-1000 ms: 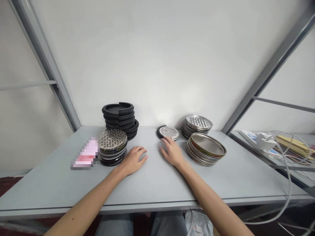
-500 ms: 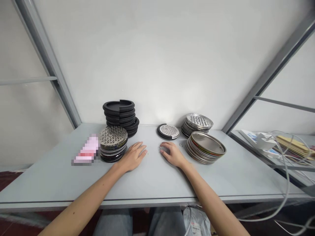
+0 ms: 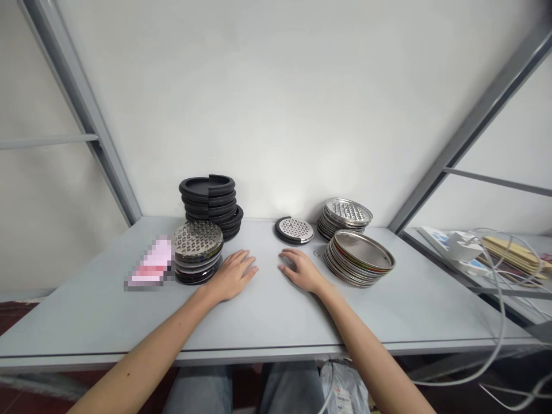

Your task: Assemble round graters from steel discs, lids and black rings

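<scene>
My left hand (image 3: 233, 275) lies on the grey table (image 3: 263, 322), fingers stretched out and holding nothing. Just left of it stands a stack of round grater discs (image 3: 198, 247), the top one metal with raised teeth. My right hand (image 3: 302, 270) also rests on the tabletop, empty, its fingers loosely apart. Right of that hand is a leaning stack of round metal discs (image 3: 360, 259). Behind it sits another pile of metal grater discs (image 3: 348, 213). Between the hands, farther back, a perforated disc (image 3: 295, 230) lies in a black holder.
Black round holders (image 3: 209, 198) are stacked at the back left, by the wall. A pixelated pink item (image 3: 150, 261) lies at the left. A small metal ring (image 3: 316, 253) is near the right stack. White cables (image 3: 500, 322) hang at the right, beside a shelf with papers.
</scene>
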A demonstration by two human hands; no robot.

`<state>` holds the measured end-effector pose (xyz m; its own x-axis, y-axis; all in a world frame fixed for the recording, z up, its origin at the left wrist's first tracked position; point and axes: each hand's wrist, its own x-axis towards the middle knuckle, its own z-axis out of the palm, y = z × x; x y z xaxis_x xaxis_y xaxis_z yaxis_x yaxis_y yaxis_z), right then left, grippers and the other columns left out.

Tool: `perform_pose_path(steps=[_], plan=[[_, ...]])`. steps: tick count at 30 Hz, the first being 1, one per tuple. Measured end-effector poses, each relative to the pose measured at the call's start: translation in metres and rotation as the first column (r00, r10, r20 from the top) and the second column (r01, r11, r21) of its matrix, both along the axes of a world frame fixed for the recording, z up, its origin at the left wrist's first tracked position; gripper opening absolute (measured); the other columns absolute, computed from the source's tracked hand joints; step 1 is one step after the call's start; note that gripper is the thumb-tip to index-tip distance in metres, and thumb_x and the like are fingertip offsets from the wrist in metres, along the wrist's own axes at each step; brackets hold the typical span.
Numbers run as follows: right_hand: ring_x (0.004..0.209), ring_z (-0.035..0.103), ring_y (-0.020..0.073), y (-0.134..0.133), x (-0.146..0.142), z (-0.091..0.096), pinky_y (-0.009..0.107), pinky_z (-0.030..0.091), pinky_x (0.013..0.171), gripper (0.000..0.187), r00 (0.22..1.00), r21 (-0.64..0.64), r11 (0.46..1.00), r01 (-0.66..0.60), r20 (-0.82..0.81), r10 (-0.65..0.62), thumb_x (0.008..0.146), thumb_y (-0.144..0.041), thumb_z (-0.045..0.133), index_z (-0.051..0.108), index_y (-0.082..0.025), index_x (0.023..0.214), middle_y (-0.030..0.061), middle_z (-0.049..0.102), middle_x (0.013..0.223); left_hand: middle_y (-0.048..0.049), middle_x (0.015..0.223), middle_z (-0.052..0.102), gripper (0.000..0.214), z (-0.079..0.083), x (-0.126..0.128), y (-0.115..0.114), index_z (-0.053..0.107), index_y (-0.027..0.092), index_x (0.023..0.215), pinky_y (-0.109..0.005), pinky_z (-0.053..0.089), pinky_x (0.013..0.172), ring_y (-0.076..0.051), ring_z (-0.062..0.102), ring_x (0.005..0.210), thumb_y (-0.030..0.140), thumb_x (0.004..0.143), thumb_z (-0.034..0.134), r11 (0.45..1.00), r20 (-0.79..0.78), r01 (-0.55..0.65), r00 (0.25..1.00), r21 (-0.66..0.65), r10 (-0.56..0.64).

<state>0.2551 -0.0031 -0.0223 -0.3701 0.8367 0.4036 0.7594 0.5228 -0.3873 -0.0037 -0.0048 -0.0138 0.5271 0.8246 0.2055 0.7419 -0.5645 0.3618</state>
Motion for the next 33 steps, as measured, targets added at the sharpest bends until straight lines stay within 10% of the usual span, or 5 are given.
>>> perform_pose_path(steps=[16, 26, 33], plan=[[0.106, 0.058, 0.0232, -0.003, -0.003, 0.004, 0.037, 0.045, 0.094, 0.026, 0.999, 0.067, 0.997, 0.032, 0.033, -0.034, 0.087, -0.030, 0.052, 0.064, -0.017, 0.106, 0.0106, 0.064, 0.113, -0.0141, 0.144, 0.041, 0.054, 0.004, 0.000, -0.001, 0.051, 0.015, 0.132, -0.041, 0.024, 0.112, -0.025, 0.032, 0.136, 0.048, 0.098, 0.026, 1.000, -0.029, 0.001, 1.000, -0.025, -0.002], [0.105, 0.059, 0.0242, -0.022, 0.059, 0.060, 0.038, 0.045, 0.090, 0.034, 0.929, 0.422, 0.860, 0.286, 0.099, -0.357, 0.088, -0.020, 0.043, 0.057, -0.017, 0.120, 0.0086, 0.068, 0.109, -0.0133, 0.142, 0.044, 0.053, 0.003, -0.002, -0.001, 0.053, 0.016, 0.129, -0.040, 0.027, 0.110, -0.025, 0.035, 0.134, 0.048, 0.098, 0.024, 1.000, -0.046, 0.017, 0.999, 0.023, -0.016], [0.074, 0.065, 0.0240, -0.039, 0.085, 0.077, 0.031, 0.042, 0.057, 0.031, 0.756, 0.213, 0.769, 0.602, 0.157, -0.635, 0.084, -0.039, 0.051, 0.063, -0.025, 0.109, 0.0021, 0.073, 0.088, -0.0130, 0.141, 0.045, 0.051, 0.002, -0.002, 0.000, 0.054, 0.018, 0.128, -0.043, 0.029, 0.109, -0.026, 0.036, 0.134, 0.048, 0.098, 0.025, 0.999, -0.046, 0.023, 0.999, 0.034, -0.021]])
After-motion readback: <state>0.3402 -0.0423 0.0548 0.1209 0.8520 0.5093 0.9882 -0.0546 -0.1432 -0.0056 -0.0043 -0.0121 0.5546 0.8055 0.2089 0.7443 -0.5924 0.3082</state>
